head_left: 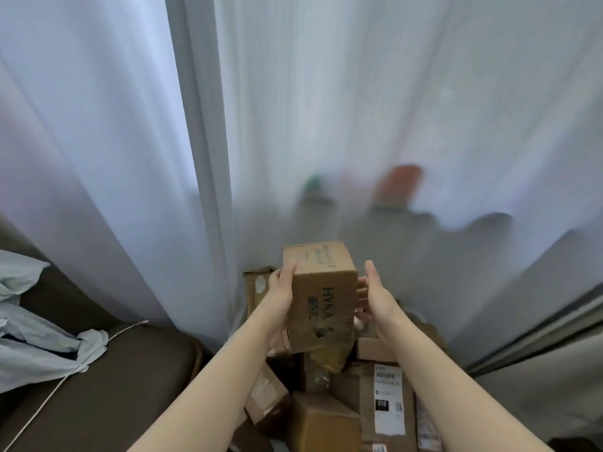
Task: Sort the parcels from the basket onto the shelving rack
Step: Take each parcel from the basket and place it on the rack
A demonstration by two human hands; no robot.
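A brown cardboard box (321,291) printed "HYNA" is held up above a heap of parcels. My left hand (282,288) grips its left side, thumb on the upper face. My right hand (375,298) is at the box's right side with the fingers straight and spread; whether it touches the box I cannot tell. Below lies the heap of cardboard parcels (323,415), one with a white shipping label (388,399) marked "010". The basket and the shelving rack are not in view.
A white sheer curtain (293,125) hangs close behind the parcels, with blurred red and green shapes behind it. A brown sofa (107,380) stands at the left with pale blue cloth (36,334) and a white cord on it.
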